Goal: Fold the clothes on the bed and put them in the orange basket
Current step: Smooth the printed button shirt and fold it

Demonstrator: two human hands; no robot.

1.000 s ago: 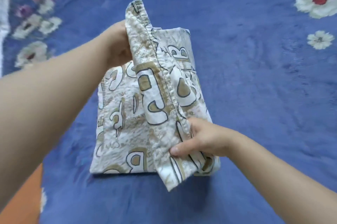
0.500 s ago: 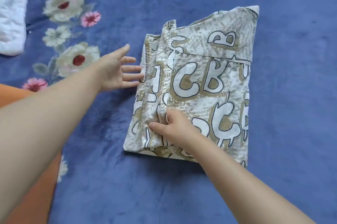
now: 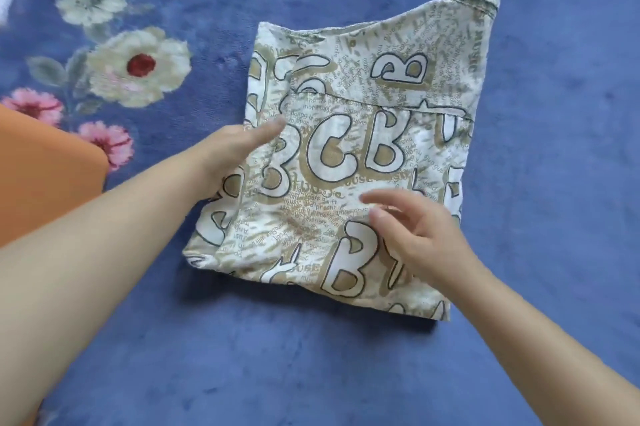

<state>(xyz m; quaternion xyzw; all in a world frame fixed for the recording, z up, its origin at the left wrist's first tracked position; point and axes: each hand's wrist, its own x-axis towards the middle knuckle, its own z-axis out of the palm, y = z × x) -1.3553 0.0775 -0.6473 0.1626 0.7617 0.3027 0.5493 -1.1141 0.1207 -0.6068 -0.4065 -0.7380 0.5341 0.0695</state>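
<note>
The folded cloth with big letters lies flat on the blue flowery blanket. The left hand holds its left edge; those fingers are hidden. The right hand is spread loosely over it. The orange basket is cut off at left.

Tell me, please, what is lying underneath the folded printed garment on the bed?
The folded printed garment lies on the blue floral blanket, which shows all around it. The left hand grips its left edge. Anything else beneath it is covered.
</note>
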